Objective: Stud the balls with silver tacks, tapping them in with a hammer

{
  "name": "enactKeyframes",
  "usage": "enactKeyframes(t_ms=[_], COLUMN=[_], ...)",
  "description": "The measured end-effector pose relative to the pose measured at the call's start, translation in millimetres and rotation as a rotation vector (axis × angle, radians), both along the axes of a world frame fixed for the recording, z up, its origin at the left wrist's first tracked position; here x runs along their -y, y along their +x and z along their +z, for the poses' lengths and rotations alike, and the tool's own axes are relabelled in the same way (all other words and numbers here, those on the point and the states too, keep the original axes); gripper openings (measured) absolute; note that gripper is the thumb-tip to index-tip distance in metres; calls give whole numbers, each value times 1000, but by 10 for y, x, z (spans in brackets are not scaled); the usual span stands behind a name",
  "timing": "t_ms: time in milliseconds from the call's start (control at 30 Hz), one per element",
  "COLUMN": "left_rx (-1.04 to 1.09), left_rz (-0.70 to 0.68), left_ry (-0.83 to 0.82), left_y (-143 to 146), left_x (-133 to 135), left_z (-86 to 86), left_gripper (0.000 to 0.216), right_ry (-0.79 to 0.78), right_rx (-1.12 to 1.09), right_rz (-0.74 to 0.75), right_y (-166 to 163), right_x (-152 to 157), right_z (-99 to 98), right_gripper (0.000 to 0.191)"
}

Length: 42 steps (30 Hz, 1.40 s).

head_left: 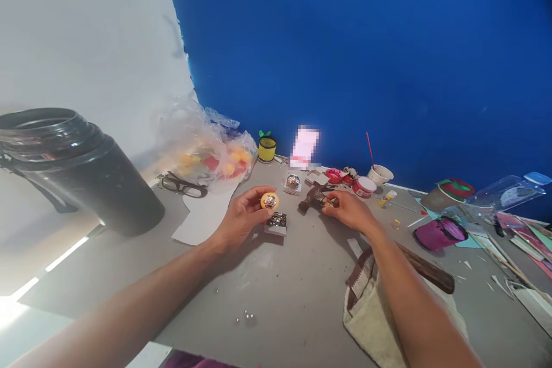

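My left hand [244, 215] is closed around a small round orange piece [269, 201] with shiny bits on its face, held just above the grey table [276, 293]. Directly below it sits a small white tray of silver studs [276, 222]. My right hand [350, 210] rests by the head of a hammer [314, 198], with its fingers pinched together on something too small to name. The hammer's dark wooden handle [426, 270] runs back under my right forearm.
A large black jar [77, 169] stands at left, with eyeglasses [183, 185] and a plastic bag of coloured pieces [211, 155] behind. Small pots, a paper cup [379, 175], a purple container [440, 234], paper scraps and a folded cloth [371, 310] crowd the right side.
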<state>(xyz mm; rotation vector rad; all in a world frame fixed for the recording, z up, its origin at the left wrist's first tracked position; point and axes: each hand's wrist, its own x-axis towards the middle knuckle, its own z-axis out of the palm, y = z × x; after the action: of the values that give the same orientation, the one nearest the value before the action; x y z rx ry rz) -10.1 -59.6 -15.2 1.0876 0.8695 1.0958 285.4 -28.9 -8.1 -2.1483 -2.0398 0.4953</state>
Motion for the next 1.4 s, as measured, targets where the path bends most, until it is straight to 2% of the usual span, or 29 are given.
enactKeyframes(t_ms=[200, 433, 600, 733, 833, 933, 1033, 1167, 1400], left_rx=[-38, -4, -56, -46, 0, 51, 116, 177, 173], left_rz=[3, -38, -5, 74, 100, 80, 70, 68, 49], left_ry=[-2, -7, -12, -79, -104, -116, -122, -148, -134], left_y=[0, -11, -14, -18, -6, 14, 22, 14, -6], left_x=[27, 41, 32, -9, -40, -55, -69, -90, -111], left_z=[58, 45, 46, 38, 26, 10, -11, -45, -65], left_gripper=[42, 45, 33, 37, 36, 33, 33, 37, 41], right_ry=[-1, 43, 99, 319, 434, 428, 385, 295, 228], right_rx=[48, 182, 294, 187, -11, -149, -203, -144, -26], right_rz=[-26, -3, 12, 33, 183, 353, 451, 489, 538], right_y=[-31, -107, -160, -285, -484, -713, -888, -1004, -1058], right_x=[-29, -7, 25, 86, 165, 231, 248, 232, 255], right_z=[-53, -86, -99, -94, -98, -113, -131, -145, -108], right_gripper=[29, 19, 17, 14, 10, 7, 8, 11, 15])
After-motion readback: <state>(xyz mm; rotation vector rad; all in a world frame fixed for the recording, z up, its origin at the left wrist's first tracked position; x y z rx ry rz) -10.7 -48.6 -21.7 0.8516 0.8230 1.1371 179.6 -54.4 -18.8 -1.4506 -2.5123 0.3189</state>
